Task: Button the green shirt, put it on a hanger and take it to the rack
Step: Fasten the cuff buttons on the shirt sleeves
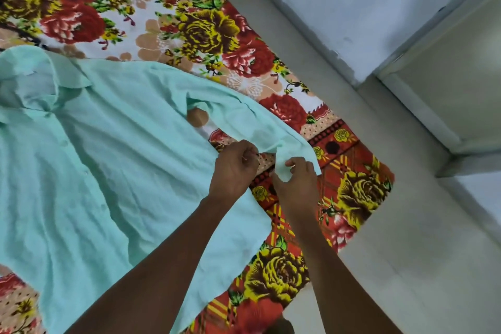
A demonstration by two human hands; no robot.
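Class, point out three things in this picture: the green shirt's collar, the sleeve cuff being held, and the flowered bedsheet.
collar [67, 76], head view, on its right flap.
sleeve cuff [283, 164], head view, on the end pinched by the right hand.
flowered bedsheet [206, 32], head view, on a yellow rose.

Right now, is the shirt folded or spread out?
Spread out. The shirt lies flat on the floral sheet, collar open; both hands hold the sleeve cuff.

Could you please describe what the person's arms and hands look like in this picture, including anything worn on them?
Both forearms are bare from the bottom edge of the picture up to the wrists, with no sleeves in view. The left hand and the right hand wear no gloves, and no watch, bracelet or ring can be seen on them. The fingers are bare too, with short nails.
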